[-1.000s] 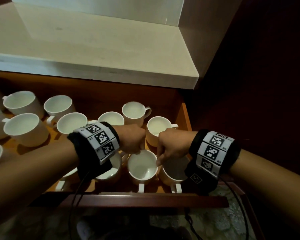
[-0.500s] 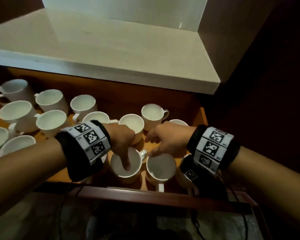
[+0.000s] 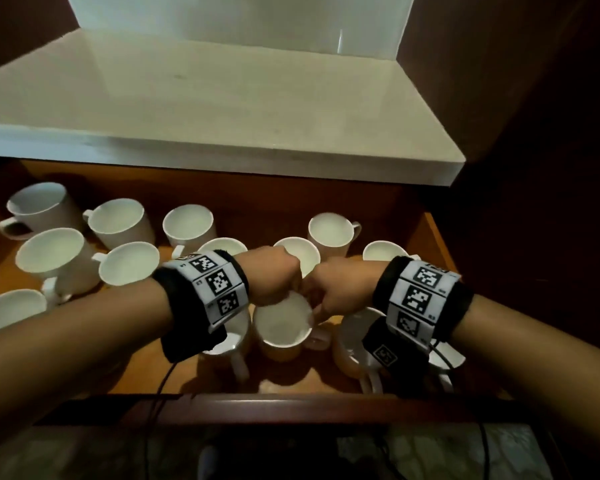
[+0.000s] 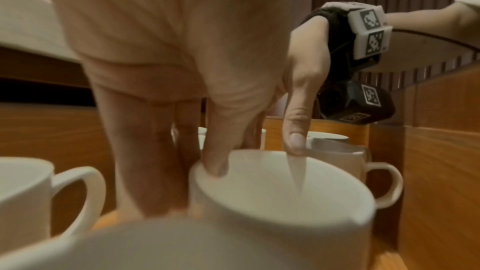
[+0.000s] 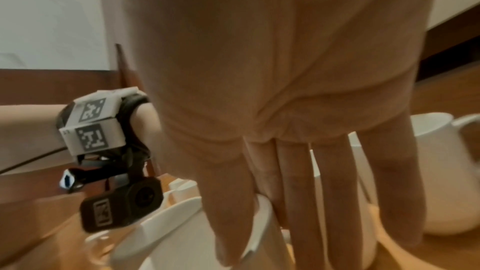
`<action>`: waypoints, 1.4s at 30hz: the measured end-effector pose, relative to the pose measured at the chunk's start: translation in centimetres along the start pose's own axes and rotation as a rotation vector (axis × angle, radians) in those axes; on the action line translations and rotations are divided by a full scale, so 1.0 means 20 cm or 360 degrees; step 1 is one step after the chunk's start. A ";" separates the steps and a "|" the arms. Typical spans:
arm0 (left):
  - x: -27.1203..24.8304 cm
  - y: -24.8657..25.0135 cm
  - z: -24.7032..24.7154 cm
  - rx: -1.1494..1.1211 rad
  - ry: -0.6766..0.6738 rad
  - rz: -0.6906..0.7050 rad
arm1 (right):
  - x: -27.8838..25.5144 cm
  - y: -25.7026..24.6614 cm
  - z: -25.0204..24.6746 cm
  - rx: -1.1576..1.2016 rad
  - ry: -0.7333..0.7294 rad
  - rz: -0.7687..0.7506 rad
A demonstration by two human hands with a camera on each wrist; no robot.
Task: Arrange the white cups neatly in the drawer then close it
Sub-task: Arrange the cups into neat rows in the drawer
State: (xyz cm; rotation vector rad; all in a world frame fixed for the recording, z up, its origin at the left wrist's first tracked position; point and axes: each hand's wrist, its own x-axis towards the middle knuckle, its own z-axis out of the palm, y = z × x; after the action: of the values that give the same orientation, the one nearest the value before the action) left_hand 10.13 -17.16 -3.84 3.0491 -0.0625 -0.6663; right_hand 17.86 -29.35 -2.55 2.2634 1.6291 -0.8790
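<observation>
Several white cups stand in the open wooden drawer (image 3: pixel 194 370). Both hands meet over one front-row white cup (image 3: pixel 284 329). My left hand (image 3: pixel 274 280) pinches its rim, thumb inside (image 4: pixel 215 161) and fingers outside (image 4: pixel 155 171) in the left wrist view. My right hand (image 3: pixel 333 289) pinches the opposite side of the rim, thumb (image 5: pixel 228 223) inside and fingers (image 5: pixel 311 213) down the outside wall. This held cup (image 4: pixel 280 192) stands upright. The head view hides both sets of fingertips behind the knuckles.
More cups flank the held one: a left neighbour (image 3: pixel 231 341) and a right neighbour (image 3: pixel 352 336). Loose cups (image 3: pixel 118 220) fill the back and left. A pale countertop (image 3: pixel 222 109) overhangs the drawer's rear. The dark drawer front (image 3: pixel 291 407) runs near me.
My right hand has come left from the neighbouring cup to the one my left hand holds. The two hands now almost touch over that cup.
</observation>
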 end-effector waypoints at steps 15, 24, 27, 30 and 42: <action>-0.01 -0.07 0.05 -0.0003 0.0028 0.0028 | -0.07 0.10 0.08 0.0342 -0.0022 0.0243; 0.02 0.04 0.00 -0.0268 0.0050 0.0218 | -0.11 0.12 0.07 0.0514 0.0099 0.0172; 0.01 0.06 -0.02 -0.0323 0.0063 0.0201 | -0.09 0.11 0.07 0.0498 0.0093 0.0159; 0.01 0.08 -0.01 -0.0402 0.0038 0.0230 | -0.07 0.10 0.07 0.0434 0.0028 0.0157; 0.01 0.02 0.01 -0.0458 -0.0001 0.0192 | -0.07 0.12 0.08 0.0399 -0.0038 0.0066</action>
State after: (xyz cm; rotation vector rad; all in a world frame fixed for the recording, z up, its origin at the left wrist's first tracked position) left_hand 10.24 -17.65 -4.13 2.7448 -0.1367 -0.6086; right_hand 19.13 -32.18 -3.40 2.4277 1.5305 -1.1530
